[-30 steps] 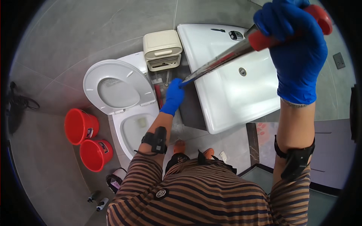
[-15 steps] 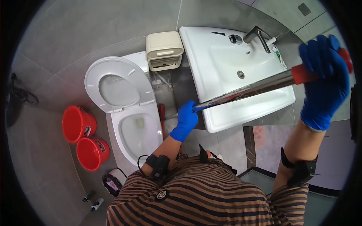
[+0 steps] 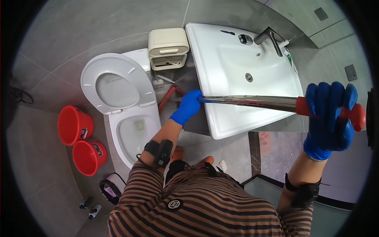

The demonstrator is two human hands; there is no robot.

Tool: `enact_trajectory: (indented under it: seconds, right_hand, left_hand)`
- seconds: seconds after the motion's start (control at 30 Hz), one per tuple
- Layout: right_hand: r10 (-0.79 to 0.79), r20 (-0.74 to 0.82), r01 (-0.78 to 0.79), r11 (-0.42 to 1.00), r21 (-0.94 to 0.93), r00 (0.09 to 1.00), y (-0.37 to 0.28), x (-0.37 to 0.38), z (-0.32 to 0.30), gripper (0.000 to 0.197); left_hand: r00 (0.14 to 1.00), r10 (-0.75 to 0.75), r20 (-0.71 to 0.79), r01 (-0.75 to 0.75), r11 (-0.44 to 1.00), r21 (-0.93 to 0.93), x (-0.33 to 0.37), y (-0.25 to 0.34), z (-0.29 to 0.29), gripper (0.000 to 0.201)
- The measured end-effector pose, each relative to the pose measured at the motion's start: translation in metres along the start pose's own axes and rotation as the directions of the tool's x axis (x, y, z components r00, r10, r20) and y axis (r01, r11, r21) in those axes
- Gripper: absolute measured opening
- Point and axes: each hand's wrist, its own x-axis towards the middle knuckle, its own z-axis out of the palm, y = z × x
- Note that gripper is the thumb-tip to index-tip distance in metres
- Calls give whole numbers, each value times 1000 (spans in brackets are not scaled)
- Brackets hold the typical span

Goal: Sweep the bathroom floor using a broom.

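A long chrome tube tool with a red grip [image 3: 302,106] stretches nearly level across the picture, in front of the washbasin [image 3: 221,123]. In a blue glove, my right hand [image 3: 331,116] is closed round the red grip at its right end. My left hand [image 3: 187,107], also gloved in blue, is closed round the tube's other end, just left of the basin. Red bar-like parts [image 3: 167,98] show beyond the left hand, beside the toilet [image 3: 156,130]; whether they join the tube I cannot tell. The toilet's lid and seat [image 3: 89,85] are raised.
Two red buckets [image 3: 64,125] stand left of the toilet, with a dark-rimmed bin [image 3: 106,193] nearer me. A cream storage box [image 3: 167,39] sits by the basin, which has a dark tap [image 3: 272,37]. Bottles [image 3: 94,211] lie at lower left.
My right hand has come down and slightly left, bringing the tube from slanted to nearly level. My left hand has shifted slightly left and up. The view has shifted a little.
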Motion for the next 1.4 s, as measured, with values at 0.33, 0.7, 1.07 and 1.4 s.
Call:
enact_trajectory:
  seconds: [0.33,0.7,1.07,1.4]
  right_hand:
    - [-57,-117,56,998,-18,992,28,23,2,2]
    - [-31,-44,31,1000,2,999,3,39,9,7]
    - [-51,-392,64,998,19,919,-38,-9,10,54]
    - [-136,-110,129,989,-67,985,25,42,25,5]
  left_hand:
    - [926,117,-360,-141,989,-41,30,-38,16,17]
    - [968,-17,-252,8,999,-38,-4,-4,18,26]
    - [977,-14,-212,4,999,-47,-28,24,15,17]
    - [951,77,-300,-102,992,-71,32,-33,6,17]
